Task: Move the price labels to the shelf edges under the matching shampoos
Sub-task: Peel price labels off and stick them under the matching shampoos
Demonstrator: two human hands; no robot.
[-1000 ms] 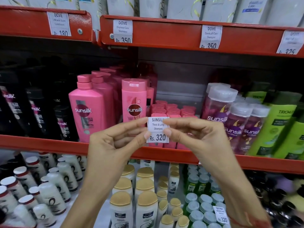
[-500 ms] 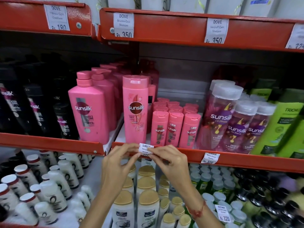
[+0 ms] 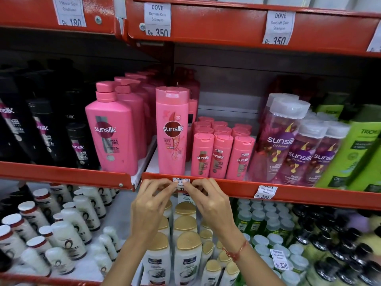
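Note:
A small white Sunsilk price label [image 3: 180, 183] reading Rs. 32-something lies against the red middle shelf edge [image 3: 231, 187], right below a tall pink Sunsilk Thick & Long shampoo bottle [image 3: 172, 131]. My left hand [image 3: 151, 205] pinches its left side and my right hand [image 3: 208, 203] its right side, fingertips pressing it to the edge. My fingers cover part of the label. Small pink Sunsilk bottles [image 3: 221, 155] stand just right of the tall one.
Another Sunsilk Rs. 320 label [image 3: 265, 191] hangs on the same edge under purple Sunsilk bottles [image 3: 288, 141]. Dove labels [image 3: 157, 19] sit on the top shelf edge. A loose Rs. 320 label [image 3: 280, 259] rests among lower-shelf bottles. Black bottles [image 3: 41, 129] stand at left.
Both hands carried the label down from in front of the pink bottles to the red shelf edge and now press it there. The view has shifted closer and lower.

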